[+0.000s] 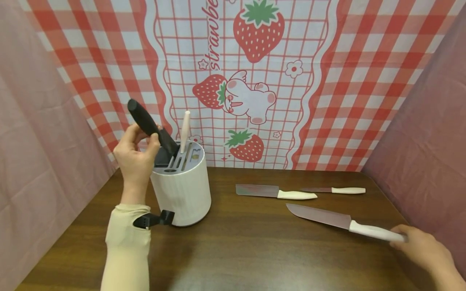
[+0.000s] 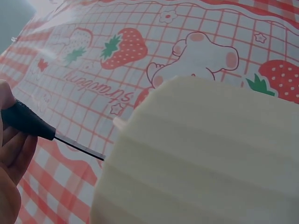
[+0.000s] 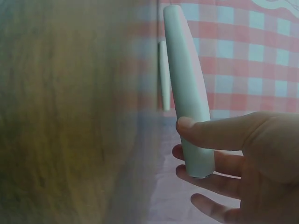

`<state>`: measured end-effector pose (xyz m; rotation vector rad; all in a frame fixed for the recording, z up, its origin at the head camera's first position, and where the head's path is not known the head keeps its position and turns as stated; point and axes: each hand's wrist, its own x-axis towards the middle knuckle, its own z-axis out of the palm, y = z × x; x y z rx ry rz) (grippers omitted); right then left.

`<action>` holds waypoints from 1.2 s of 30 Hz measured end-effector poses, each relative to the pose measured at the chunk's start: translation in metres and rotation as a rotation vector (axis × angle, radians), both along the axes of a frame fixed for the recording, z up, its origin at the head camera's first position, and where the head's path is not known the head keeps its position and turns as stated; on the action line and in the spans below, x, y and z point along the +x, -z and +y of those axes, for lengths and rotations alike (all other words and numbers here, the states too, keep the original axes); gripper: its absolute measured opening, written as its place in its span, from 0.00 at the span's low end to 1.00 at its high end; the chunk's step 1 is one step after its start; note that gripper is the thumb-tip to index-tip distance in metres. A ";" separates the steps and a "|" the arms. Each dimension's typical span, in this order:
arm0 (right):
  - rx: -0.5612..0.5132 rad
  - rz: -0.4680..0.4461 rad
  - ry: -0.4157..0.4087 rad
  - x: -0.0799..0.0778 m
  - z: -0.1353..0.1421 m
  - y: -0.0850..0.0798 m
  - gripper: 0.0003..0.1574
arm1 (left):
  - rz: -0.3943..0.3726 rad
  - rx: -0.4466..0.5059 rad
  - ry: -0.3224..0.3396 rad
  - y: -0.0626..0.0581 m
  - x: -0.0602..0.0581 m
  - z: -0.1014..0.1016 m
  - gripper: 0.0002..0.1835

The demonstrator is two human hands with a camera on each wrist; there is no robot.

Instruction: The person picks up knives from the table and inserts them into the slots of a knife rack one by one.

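Observation:
In the head view my left hand (image 1: 135,155) pinches a black-handled knife (image 1: 142,116) where the handle meets the blade. The knife leans to the left, its dark blade going down into the slotted top of a white knife block (image 1: 182,196). From the left wrist, the same black handle (image 2: 28,120) and thin blade edge show beside the block's ribbed wall (image 2: 201,149). At the right side, my right hand (image 1: 424,247) holds a large chef's knife (image 1: 322,215) by the end of its white handle (image 3: 187,74), thumb on one side and fingers on the other.
A white handle (image 1: 185,129) stands up from another slot of the block. Behind the chef's knife lie a cleaver-shaped knife (image 1: 258,190) and a small, narrow knife (image 1: 348,190), both white-handled, on the brown wooden table (image 1: 247,250). A strawberry-print cloth (image 1: 291,121) hangs at the back.

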<state>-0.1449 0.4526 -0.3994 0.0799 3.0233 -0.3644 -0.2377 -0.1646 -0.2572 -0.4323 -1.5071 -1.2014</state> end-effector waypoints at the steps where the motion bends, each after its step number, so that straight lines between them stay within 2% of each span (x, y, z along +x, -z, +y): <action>1: -0.002 0.011 -0.003 0.001 0.000 -0.001 0.30 | -0.006 0.005 0.000 -0.002 0.002 0.002 0.10; 3: -0.009 0.036 -0.009 0.002 0.000 -0.003 0.30 | -0.017 0.009 -0.001 -0.005 0.004 0.004 0.10; 6: -0.019 0.094 -0.021 0.004 0.001 -0.004 0.28 | -0.029 0.013 0.008 -0.004 -0.001 0.004 0.11; 10: -0.053 0.141 -0.041 0.008 0.002 -0.005 0.25 | -0.045 -0.010 -0.010 0.005 -0.017 -0.003 0.11; 14: -0.092 0.165 -0.065 0.010 0.005 -0.005 0.25 | -0.096 -0.051 -0.051 0.005 -0.022 -0.005 0.12; 21: -0.111 0.249 -0.045 0.012 0.009 -0.007 0.25 | -0.170 -0.079 -0.023 0.003 -0.030 -0.004 0.13; 25: -0.154 0.258 -0.010 0.013 0.011 -0.008 0.28 | -0.205 -0.082 -0.027 0.005 -0.032 -0.003 0.13; 31: -0.352 0.187 0.049 0.014 0.012 -0.012 0.30 | -0.259 -0.101 -0.053 0.009 -0.037 -0.003 0.13; 36: -0.551 0.177 0.081 0.016 0.011 -0.012 0.29 | -0.308 -0.111 -0.069 0.013 -0.041 -0.003 0.14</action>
